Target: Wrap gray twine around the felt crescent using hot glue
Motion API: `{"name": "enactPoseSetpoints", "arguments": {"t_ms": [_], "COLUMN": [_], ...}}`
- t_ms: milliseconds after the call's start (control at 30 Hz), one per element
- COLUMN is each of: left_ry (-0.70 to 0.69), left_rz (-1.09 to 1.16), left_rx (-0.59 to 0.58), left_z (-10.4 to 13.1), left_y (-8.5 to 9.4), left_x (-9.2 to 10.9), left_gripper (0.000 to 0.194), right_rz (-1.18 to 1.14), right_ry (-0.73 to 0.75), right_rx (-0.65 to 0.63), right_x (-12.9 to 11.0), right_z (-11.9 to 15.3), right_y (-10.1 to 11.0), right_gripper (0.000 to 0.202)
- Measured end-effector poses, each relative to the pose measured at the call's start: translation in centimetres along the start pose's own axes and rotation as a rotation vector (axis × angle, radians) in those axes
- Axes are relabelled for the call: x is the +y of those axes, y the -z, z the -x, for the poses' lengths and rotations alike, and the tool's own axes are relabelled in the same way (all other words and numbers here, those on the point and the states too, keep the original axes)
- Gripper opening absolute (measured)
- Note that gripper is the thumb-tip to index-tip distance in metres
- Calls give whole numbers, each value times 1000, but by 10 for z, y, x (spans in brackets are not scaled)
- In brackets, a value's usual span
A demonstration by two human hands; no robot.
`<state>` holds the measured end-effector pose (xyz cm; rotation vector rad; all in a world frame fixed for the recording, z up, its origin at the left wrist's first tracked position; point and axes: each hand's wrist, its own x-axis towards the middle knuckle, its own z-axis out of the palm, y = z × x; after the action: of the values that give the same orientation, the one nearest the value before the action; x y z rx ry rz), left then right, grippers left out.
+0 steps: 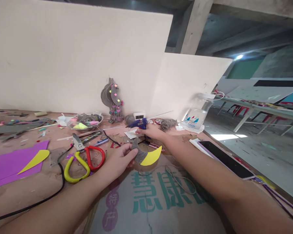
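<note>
My left hand (123,156) is closed on a yellow crescent (151,157), pinching it at its left part. Grey yarn (140,155) is wound round that part; the right tip is bare yellow. Farther back, my right hand (148,130) is wrapped round a blue glue gun (138,123), whose nozzle points left over a small white paper. Its fingers are partly hidden. A loose strand of yarn (183,178) trails over the printed cardboard (127,201) below my hands. Scissors (82,150) with one red and one yellow handle lie open left of my left hand.
Purple sheets (12,165) with a yellow cutout lie left, near a black cable (62,177). Behind are a foil dish (100,117), a grey ornament with pompoms (111,97) and a yarn bundle (168,124). A water jug (197,112) and phone (224,157) stand right.
</note>
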<state>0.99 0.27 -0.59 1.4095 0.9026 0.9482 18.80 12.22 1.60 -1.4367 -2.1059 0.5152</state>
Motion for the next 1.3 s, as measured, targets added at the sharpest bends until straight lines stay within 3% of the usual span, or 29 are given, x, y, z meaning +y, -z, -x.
{"name": "enactPoseSetpoints", "arguments": {"t_ms": [100, 233, 400, 500, 633, 767, 900, 1300], "left_ry": [-2, 10, -4, -29, -22, -10, -12, -57], "left_rz": [-11, -20, -8, -11, -15, -43, -121, -234], "left_rx": [-6, 21, 105, 162, 188, 170, 166, 187], "left_z": [1, 1, 1, 1, 0, 0, 2, 3], "left_y": [0, 0, 3, 4, 5, 6, 6, 6], "left_x": [1, 3, 3, 2, 1, 2, 4, 3], "left_gripper": [25, 26, 26, 26, 26, 25, 25, 22], "right_rz": [-25, -71, -140, -211, -268, -277, -205, -132], "right_ry": [-25, -17, -8, -40, -7, -59, -122, -40], "right_rx": [40, 132, 203, 220, 173, 84, 59, -3], "right_x": [0, -9, -21, -21, -18, -15, -9, -10], "right_z": [-7, 2, 54, 94, 134, 154, 162, 161], "right_y": [-5, 12, 49, 60, 53, 36, 25, 21], "right_gripper": [32, 31, 30, 32, 31, 26, 26, 20]}}
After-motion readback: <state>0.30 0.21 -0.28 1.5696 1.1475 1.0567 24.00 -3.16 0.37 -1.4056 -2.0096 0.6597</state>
